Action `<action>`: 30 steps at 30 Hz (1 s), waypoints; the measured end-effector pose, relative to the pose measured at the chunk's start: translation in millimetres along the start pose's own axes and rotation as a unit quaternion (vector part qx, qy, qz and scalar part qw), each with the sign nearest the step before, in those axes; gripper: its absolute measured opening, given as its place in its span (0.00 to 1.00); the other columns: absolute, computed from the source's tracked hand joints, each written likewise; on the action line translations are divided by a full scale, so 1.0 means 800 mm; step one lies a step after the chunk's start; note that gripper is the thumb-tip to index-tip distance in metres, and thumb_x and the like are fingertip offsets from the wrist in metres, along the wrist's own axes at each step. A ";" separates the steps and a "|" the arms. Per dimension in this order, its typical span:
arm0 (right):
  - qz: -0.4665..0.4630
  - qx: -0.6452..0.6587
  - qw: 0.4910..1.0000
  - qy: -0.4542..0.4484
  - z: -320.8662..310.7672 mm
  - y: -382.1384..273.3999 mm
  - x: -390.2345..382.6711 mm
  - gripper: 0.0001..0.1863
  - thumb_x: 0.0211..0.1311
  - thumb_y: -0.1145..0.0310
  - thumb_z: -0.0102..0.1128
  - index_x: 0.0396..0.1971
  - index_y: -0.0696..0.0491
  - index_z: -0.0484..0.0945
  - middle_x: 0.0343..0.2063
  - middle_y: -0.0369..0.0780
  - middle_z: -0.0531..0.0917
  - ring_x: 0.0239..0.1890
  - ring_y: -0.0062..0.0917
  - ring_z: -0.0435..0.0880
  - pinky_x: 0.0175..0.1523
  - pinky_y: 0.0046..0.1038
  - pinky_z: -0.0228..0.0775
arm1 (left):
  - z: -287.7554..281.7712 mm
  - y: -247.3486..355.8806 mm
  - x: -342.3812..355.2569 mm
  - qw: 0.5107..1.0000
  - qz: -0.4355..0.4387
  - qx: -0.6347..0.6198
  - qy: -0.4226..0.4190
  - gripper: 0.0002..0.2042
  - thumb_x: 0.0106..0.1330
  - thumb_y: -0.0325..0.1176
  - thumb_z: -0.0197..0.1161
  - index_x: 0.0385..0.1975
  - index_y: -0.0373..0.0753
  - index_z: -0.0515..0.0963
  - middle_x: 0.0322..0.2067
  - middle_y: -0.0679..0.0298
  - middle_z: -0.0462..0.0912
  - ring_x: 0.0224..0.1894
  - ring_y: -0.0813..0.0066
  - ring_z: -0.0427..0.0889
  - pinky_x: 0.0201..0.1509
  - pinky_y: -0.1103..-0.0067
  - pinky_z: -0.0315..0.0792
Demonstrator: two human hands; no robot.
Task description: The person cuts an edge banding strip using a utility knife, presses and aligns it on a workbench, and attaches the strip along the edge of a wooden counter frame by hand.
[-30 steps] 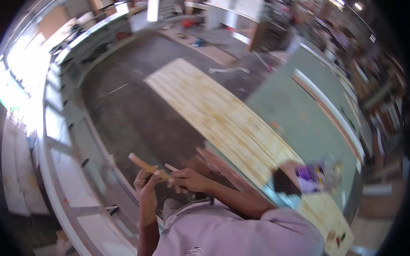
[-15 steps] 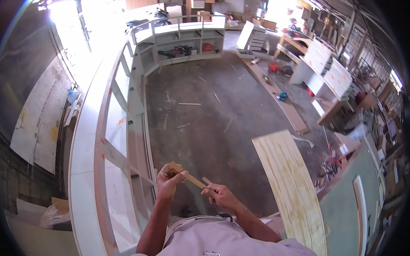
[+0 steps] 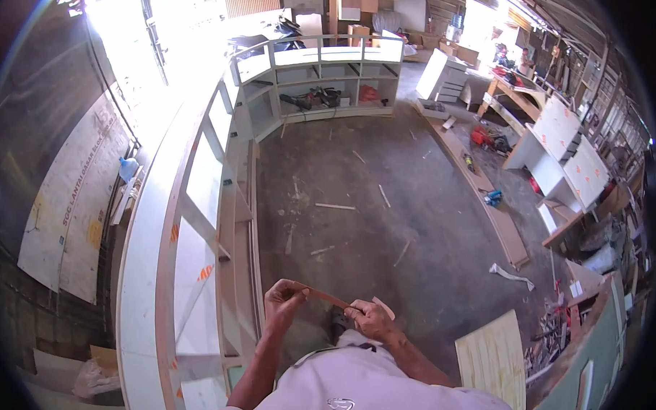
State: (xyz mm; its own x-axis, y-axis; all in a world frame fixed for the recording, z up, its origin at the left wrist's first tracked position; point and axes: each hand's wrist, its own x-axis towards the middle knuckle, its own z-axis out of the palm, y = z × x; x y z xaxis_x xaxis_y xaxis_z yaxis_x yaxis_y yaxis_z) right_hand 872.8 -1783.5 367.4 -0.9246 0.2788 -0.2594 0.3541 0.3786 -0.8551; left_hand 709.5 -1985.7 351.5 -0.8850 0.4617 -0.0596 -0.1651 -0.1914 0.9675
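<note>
In front of my body a thin, flat brown strip point(image 3: 326, 297) stretches between both hands; its exact material I cannot make out. My left hand point(image 3: 283, 305) pinches its left end with bent fingers. My right hand point(image 3: 369, 319) is closed round it farther right, and a paler, pinkish end stands out past the knuckles. Left of my hands runs a long, curved white cabinet point(image 3: 147, 283) with an open frame of uprights and shelves. Both hands are clear of it.
Wood scraps point(image 3: 335, 206) lie about the concrete floor point(image 3: 341, 161). A long brown board point(image 3: 506, 235) rests on the right, near a white cabinet point(image 3: 556, 128) on its side. A pale wooden panel point(image 3: 492, 351) is at lower right. Power tools point(image 3: 324, 97) sit on the far shelf.
My view has shifted, so the cabinet and floor appear farther right and lower. The strip, still in both hands, has turned from its broad face to nearly edge-on.
</note>
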 end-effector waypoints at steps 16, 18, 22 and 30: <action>-0.155 -0.188 0.967 -0.074 -0.155 -0.073 0.602 0.19 0.71 0.50 0.57 0.35 0.51 0.86 0.29 0.44 0.86 0.35 0.39 0.86 0.44 0.38 0.76 | -0.014 -0.001 0.520 0.963 0.028 0.201 0.176 0.07 0.60 0.31 0.73 0.34 0.37 0.86 0.28 0.65 0.88 0.31 0.83 0.83 0.36 0.81 0.75; -0.094 -0.190 0.973 -0.090 -0.174 -0.074 0.675 0.19 0.70 0.50 0.57 0.36 0.51 0.86 0.33 0.44 0.87 0.39 0.39 0.87 0.46 0.38 0.77 | -0.019 0.002 0.601 0.949 0.031 0.272 0.154 0.08 0.59 0.34 0.74 0.35 0.38 0.87 0.28 0.63 0.89 0.31 0.80 0.85 0.37 0.79 0.77; -0.003 -0.173 0.984 -0.044 -0.214 -0.090 0.806 0.18 0.69 0.51 0.60 0.40 0.50 0.87 0.38 0.46 0.87 0.42 0.39 0.88 0.49 0.39 0.77 | -0.004 0.034 0.770 0.936 0.006 0.342 0.084 0.11 0.58 0.40 0.74 0.36 0.43 0.88 0.30 0.59 0.89 0.33 0.66 0.89 0.40 0.71 0.80; -0.049 -0.132 0.983 0.120 -0.298 -0.102 1.025 0.15 0.66 0.57 0.63 0.36 0.55 0.86 0.30 0.49 0.85 0.34 0.44 0.87 0.40 0.41 0.78 | 0.028 0.075 1.058 0.889 0.106 0.444 -0.048 0.11 0.62 0.40 0.68 0.36 0.40 0.87 0.34 0.56 0.87 0.40 0.55 0.87 0.45 0.66 0.80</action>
State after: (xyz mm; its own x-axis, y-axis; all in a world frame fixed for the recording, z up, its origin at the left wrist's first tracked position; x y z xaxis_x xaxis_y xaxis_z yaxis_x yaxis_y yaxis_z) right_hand 118.8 -1375.0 331.6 -0.9077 0.4175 -0.0416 0.3182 0.6206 -0.7167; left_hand -39.4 -1586.9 364.2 -0.8072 0.5763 0.1281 0.4474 0.4556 0.7696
